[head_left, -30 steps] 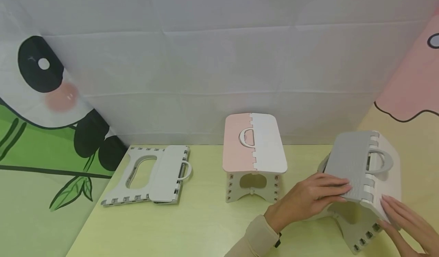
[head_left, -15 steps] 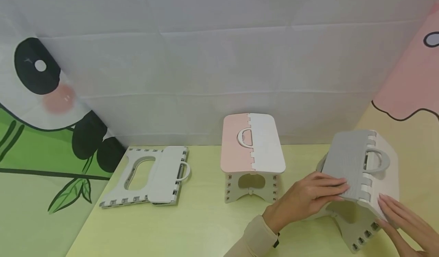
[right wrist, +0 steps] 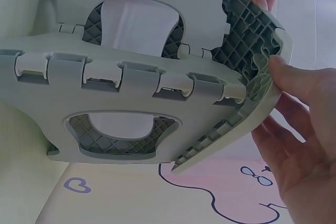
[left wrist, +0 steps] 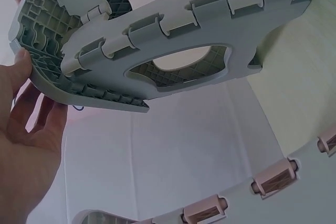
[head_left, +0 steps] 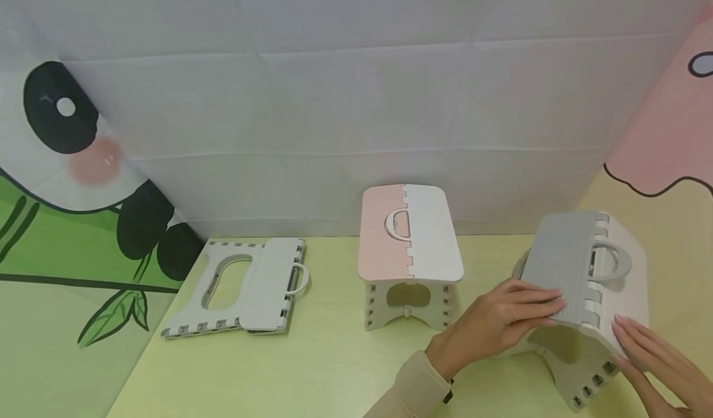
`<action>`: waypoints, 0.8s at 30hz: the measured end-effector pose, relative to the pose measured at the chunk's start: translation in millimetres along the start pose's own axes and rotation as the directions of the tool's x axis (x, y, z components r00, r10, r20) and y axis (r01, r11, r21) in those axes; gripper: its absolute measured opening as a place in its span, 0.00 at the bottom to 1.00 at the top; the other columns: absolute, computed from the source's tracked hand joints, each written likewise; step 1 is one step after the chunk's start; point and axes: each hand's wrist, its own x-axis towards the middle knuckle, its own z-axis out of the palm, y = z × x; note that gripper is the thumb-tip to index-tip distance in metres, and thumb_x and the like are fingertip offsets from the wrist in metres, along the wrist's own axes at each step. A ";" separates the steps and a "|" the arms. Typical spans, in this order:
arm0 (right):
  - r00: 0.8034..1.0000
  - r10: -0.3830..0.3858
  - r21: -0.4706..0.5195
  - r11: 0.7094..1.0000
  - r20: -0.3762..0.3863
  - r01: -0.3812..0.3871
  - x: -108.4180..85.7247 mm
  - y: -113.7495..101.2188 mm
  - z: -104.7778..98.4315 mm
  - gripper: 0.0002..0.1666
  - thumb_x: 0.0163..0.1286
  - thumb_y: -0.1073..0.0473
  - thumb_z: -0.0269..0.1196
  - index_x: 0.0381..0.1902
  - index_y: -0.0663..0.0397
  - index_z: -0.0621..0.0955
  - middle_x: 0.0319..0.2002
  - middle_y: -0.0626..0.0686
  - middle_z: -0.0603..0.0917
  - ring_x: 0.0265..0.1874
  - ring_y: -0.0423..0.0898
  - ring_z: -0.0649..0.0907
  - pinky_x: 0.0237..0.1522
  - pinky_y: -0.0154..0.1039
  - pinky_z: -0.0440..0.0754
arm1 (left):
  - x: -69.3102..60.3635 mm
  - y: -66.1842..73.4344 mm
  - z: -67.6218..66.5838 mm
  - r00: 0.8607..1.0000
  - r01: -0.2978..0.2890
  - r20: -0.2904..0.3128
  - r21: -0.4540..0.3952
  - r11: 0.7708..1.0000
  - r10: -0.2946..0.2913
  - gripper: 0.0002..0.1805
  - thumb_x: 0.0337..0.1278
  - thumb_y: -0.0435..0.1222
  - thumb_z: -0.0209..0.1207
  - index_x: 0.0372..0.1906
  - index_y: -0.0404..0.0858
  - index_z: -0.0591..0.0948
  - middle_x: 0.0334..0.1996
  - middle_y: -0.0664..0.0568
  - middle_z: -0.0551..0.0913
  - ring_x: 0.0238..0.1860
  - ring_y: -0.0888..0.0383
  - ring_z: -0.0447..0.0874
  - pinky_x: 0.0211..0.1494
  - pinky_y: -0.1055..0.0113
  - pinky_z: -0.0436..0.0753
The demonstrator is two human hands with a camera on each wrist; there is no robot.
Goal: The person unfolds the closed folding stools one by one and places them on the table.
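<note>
Over on the right end of the yellow-green table (head_left: 312, 374) is the grey-and-white stool (head_left: 557, 251), with both hands on it, and honestly barely anything differs from a second ago. The whole head view has slid a hair to the left since then, table and all, so that's probably just the camera. Against half a second ago I can't spot any real change.

The left hand (head_left: 490, 322) still pinches the near edge of the grey half, fingers on top and thumb tucked against the underside; the left wrist view shows that grip pretty well. The right hand (head_left: 663, 362) has the same sort of hold on the white half, its thumb on the ribbed underside. Neither has let go or moved along the edge. The top stays bent along its middle hinge, kinda like a roof, with the handle (head_left: 625, 269) sticking out on the white side and the leg panels below.

Same spots as before for the other two: the pink-and-white stool (head_left: 412, 251) stands unfolded mid-table near the white backdrop (head_left: 356, 96), and the folded stool (head_left: 267, 288) lies flat on the left.
</note>
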 end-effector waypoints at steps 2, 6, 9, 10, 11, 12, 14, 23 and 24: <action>1.000 -0.009 0.010 1.000 -0.005 0.009 -1.2 1.3 0.3 0.37 0.75 0.46 0.65 0.50 0.85 0.81 0.59 0.70 0.81 0.66 0.46 0.78 0.68 0.29 0.70 | -0.1 -0.1 -0.3 1.000 0.001 0.001 0.000 1.000 -0.001 0.20 0.69 0.38 0.65 0.62 0.38 0.83 0.63 0.51 0.82 0.63 0.60 0.77 0.70 0.81 0.62; 1.000 -0.018 0.011 1.000 -0.009 0.019 -1.8 2.4 0.2 0.36 0.75 0.47 0.65 0.50 0.85 0.81 0.58 0.71 0.81 0.66 0.47 0.78 0.68 0.30 0.70 | -0.2 0.2 -1.1 1.000 0.012 0.012 -0.003 1.000 -0.012 0.19 0.70 0.38 0.64 0.63 0.38 0.83 0.63 0.51 0.82 0.64 0.61 0.77 0.70 0.82 0.62; 1.000 -0.012 -0.006 1.000 0.002 0.012 -1.6 2.1 -0.2 0.36 0.75 0.46 0.64 0.50 0.84 0.81 0.59 0.70 0.81 0.66 0.46 0.78 0.69 0.30 0.70 | -0.4 0.6 -1.5 1.000 0.019 0.017 -0.001 1.000 -0.019 0.19 0.71 0.38 0.64 0.63 0.38 0.83 0.64 0.51 0.81 0.64 0.61 0.77 0.70 0.82 0.62; 1.000 -0.007 -0.015 1.000 0.008 0.008 -1.6 2.1 -0.6 0.37 0.75 0.45 0.64 0.50 0.83 0.81 0.59 0.69 0.81 0.67 0.46 0.78 0.69 0.30 0.70 | -0.5 0.7 -1.5 1.000 0.021 0.018 0.001 1.000 -0.021 0.19 0.71 0.38 0.63 0.63 0.38 0.83 0.64 0.51 0.81 0.64 0.61 0.77 0.70 0.82 0.62; 1.000 -0.006 -0.019 1.000 0.012 0.006 -1.5 2.1 -0.5 0.37 0.75 0.45 0.64 0.50 0.83 0.81 0.59 0.69 0.81 0.67 0.45 0.78 0.69 0.29 0.70 | -0.5 0.8 -1.5 1.000 0.022 0.018 0.000 1.000 -0.022 0.19 0.71 0.38 0.63 0.63 0.38 0.83 0.64 0.51 0.81 0.63 0.61 0.77 0.70 0.82 0.62; 1.000 -0.003 -0.026 1.000 0.017 0.003 -1.4 2.1 -0.6 0.37 0.75 0.45 0.64 0.51 0.83 0.81 0.59 0.69 0.81 0.67 0.45 0.78 0.69 0.29 0.70 | -0.6 0.8 -1.5 1.000 0.021 0.018 0.003 1.000 -0.021 0.19 0.71 0.38 0.63 0.63 0.38 0.83 0.64 0.51 0.81 0.63 0.61 0.77 0.70 0.82 0.62; 1.000 0.002 -0.034 0.999 0.022 -0.001 -1.6 2.2 -0.8 0.37 0.75 0.44 0.63 0.51 0.82 0.82 0.60 0.68 0.81 0.67 0.45 0.77 0.68 0.29 0.70 | -0.6 0.8 -1.4 1.000 0.021 0.019 0.009 1.000 -0.021 0.19 0.71 0.38 0.63 0.63 0.39 0.83 0.64 0.51 0.82 0.63 0.61 0.77 0.70 0.82 0.62; 0.997 0.056 -0.119 0.992 0.060 -0.049 0.8 0.2 -3.9 0.39 0.76 0.40 0.61 0.54 0.78 0.82 0.62 0.60 0.81 0.67 0.40 0.76 0.68 0.25 0.68 | -0.2 0.2 -1.7 1.000 0.017 0.012 0.062 0.998 -0.017 0.19 0.71 0.39 0.63 0.62 0.40 0.83 0.63 0.52 0.82 0.63 0.61 0.77 0.70 0.82 0.61; 0.996 0.059 -0.127 0.991 0.065 -0.050 1.3 -0.3 -3.9 0.39 0.76 0.39 0.60 0.54 0.78 0.82 0.63 0.58 0.81 0.67 0.39 0.76 0.68 0.25 0.68 | -0.2 0.2 -1.6 1.000 0.016 0.011 0.066 0.998 -0.017 0.19 0.71 0.39 0.63 0.62 0.40 0.83 0.63 0.52 0.82 0.63 0.61 0.77 0.70 0.82 0.61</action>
